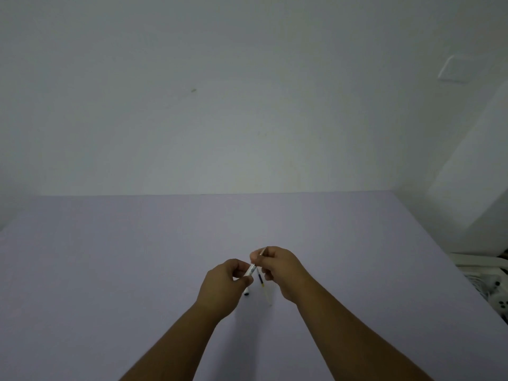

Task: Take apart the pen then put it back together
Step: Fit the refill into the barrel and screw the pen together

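Note:
Both hands meet above the pale purple table (137, 270). My left hand (224, 284) pinches the white pen barrel (251, 269), which tilts up to the right; its dark end cap (246, 293) shows below the hand. My right hand (280, 268) grips the pen's front end, and a thin tip (263, 251) pokes out above the fingers. A thin refill (260, 279) with dark ink and a yellowish end shows below the right fingers, with a clear tube (268, 296) beneath it. Whether these two lie on the table or are held I cannot tell.
A plain white wall (247, 92) rises behind the table's far edge. At the right edge stands white furniture with a white object bearing dark dots (497, 295). A white wall plate (457, 70) sits high at the right.

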`<control>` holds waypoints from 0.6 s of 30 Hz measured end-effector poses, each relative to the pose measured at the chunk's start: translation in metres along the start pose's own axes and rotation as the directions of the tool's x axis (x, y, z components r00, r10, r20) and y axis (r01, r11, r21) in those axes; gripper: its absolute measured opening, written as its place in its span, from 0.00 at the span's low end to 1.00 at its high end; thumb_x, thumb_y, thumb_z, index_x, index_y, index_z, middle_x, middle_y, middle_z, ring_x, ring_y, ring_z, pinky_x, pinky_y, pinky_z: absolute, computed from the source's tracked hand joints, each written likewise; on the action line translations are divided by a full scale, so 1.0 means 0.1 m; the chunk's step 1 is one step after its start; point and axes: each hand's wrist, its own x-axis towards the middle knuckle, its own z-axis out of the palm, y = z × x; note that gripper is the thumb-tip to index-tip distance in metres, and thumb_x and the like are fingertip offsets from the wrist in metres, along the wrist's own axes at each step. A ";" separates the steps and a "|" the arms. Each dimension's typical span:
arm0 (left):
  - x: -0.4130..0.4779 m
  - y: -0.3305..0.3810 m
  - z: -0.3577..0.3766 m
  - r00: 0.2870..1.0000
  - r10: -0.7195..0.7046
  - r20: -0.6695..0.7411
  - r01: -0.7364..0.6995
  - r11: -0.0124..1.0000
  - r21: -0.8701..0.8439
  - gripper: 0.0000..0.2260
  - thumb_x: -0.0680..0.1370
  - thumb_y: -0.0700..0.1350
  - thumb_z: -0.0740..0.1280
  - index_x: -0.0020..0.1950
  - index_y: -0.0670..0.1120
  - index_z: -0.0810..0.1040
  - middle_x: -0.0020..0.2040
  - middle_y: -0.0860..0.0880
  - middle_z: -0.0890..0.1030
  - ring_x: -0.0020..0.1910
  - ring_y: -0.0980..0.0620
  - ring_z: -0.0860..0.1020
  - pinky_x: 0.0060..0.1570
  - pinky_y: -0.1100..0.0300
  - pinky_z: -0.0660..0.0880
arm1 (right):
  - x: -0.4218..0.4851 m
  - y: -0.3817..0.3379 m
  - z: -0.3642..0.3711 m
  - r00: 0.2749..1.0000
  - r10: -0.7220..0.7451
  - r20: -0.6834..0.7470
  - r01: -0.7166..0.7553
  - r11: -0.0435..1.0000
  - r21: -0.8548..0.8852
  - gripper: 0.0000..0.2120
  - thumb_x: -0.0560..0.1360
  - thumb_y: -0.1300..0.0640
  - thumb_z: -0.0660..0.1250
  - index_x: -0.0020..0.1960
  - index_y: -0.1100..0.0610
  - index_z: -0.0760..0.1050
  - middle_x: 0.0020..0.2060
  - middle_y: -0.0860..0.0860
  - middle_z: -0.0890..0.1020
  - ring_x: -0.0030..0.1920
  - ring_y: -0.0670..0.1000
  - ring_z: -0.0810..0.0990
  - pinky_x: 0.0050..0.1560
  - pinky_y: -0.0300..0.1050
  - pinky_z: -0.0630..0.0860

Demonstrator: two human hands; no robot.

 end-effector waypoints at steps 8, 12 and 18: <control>0.01 0.01 -0.01 1.000 -0.025 0.010 0.025 0.999 -0.030 0.03 0.74 0.45 0.70 0.46 0.52 0.78 0.38 0.56 0.79 0.38 0.57 0.77 0.35 0.66 0.70 | 0.00 -0.02 -0.04 1.000 0.000 0.013 -0.001 1.000 0.016 0.04 0.72 0.52 0.69 0.40 0.49 0.80 0.39 0.49 0.81 0.39 0.48 0.74 0.39 0.40 0.73; 0.00 0.02 0.01 0.999 -0.029 0.025 0.030 0.999 -0.036 0.03 0.74 0.44 0.69 0.46 0.51 0.78 0.38 0.56 0.79 0.38 0.57 0.77 0.35 0.67 0.70 | 0.01 -0.04 -0.01 0.997 0.055 -0.055 -0.061 0.993 -0.103 0.14 0.69 0.43 0.70 0.36 0.52 0.75 0.35 0.49 0.77 0.35 0.47 0.72 0.37 0.40 0.70; 0.01 0.04 0.00 0.999 -0.032 0.025 0.033 0.999 -0.037 0.03 0.74 0.44 0.69 0.46 0.52 0.78 0.37 0.55 0.79 0.37 0.57 0.77 0.35 0.66 0.71 | -0.01 -0.05 -0.05 1.000 0.023 -0.017 -0.024 0.998 -0.061 0.09 0.71 0.48 0.70 0.37 0.53 0.77 0.35 0.49 0.78 0.36 0.48 0.73 0.39 0.42 0.71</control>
